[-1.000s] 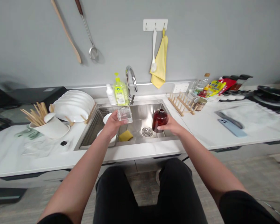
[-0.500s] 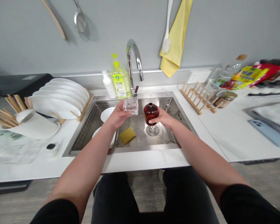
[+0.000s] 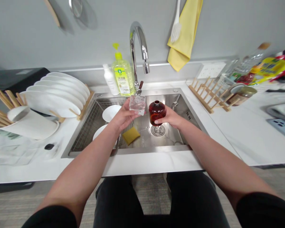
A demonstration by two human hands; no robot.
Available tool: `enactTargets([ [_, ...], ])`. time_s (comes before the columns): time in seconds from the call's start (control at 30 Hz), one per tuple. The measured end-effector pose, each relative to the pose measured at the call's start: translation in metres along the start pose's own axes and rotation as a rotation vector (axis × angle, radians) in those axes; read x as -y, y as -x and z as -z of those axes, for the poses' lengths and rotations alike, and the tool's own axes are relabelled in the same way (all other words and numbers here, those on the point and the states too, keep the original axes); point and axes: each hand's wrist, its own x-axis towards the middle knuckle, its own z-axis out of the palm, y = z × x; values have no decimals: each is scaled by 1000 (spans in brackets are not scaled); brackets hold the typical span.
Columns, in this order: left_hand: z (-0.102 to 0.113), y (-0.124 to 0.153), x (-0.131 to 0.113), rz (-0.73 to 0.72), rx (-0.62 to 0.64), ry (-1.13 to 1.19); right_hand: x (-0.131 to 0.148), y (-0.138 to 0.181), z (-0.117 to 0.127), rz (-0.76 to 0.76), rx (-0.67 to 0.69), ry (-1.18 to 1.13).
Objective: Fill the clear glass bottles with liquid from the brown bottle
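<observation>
Over the sink (image 3: 144,150), my left hand (image 3: 123,117) is closed around a clear square glass container (image 3: 137,105), gripped from its left side. My right hand (image 3: 171,118) wraps round a dark amber glass bottle (image 3: 157,112) with a narrow neck, held upright above the drain (image 3: 158,130). The two glass pieces are close together but apart. A yellow sponge (image 3: 131,136) lies on the sink floor below my left hand. Behind them stands the chrome faucet (image 3: 136,60); no water shows from its spout.
White bowls (image 3: 110,113) sit in the wire basket at the sink's left. Dish soap (image 3: 123,77) and a white bottle (image 3: 110,79) stand by the faucet. White plates (image 3: 52,99) fill a rack on the left, beside a utensil holder (image 3: 35,125). On the right are a wooden rack (image 3: 207,95) and a jar (image 3: 243,95).
The view has tilted down and shifted slightly. Both hands keep hold of the same glass pieces, and the clear container has come a little nearer to the amber bottle.
</observation>
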Motion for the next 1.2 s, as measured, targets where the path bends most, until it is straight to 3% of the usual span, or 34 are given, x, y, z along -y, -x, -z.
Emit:
enactTargets([
  [0.3, -2, -3, 1, 18, -29, -22, -11, -6, 2, 74, 23, 60],
  [1.2, 6, -5, 7, 12, -55, -120, -12, -3, 9, -9, 22, 159],
])
